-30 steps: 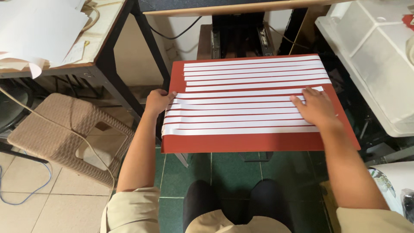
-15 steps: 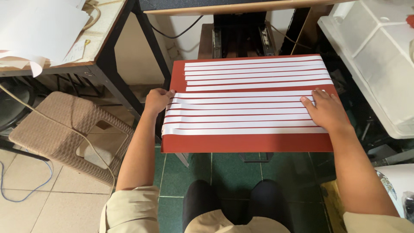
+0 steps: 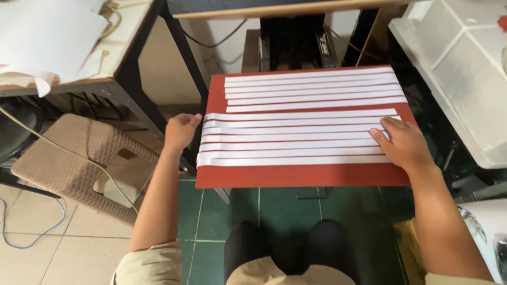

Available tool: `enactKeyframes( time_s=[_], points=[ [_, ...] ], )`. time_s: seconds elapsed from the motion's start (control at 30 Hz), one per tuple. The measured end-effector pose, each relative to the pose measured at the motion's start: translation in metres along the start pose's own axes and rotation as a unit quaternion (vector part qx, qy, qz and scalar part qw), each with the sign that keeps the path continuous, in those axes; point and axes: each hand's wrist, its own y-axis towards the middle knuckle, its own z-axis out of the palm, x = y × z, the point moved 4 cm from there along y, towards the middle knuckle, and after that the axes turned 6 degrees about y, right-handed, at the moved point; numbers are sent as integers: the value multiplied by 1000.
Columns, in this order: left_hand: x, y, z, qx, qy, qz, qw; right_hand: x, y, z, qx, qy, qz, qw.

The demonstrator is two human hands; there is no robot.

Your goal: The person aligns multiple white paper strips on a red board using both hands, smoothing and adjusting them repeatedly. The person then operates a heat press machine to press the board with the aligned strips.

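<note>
nearest us, the red board (image 3: 301,177) lies flat above our knees. our left hand (image 3: 181,131), loosely curled, touches the left ends of the near white strips (image 3: 296,138); our right hand (image 3: 403,144) rests open and flat on their right ends. further up the board lies a second group of far strips (image 3: 311,91), with a black machine (image 3: 296,47) beyond.
</note>
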Motion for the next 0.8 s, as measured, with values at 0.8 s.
enactKeyframes(
  time_s=[0.8],
  points=[
    [36,-18,-9,-17,-109,-2,994,-37,10,13,59,-15,82,995]
  ],
)
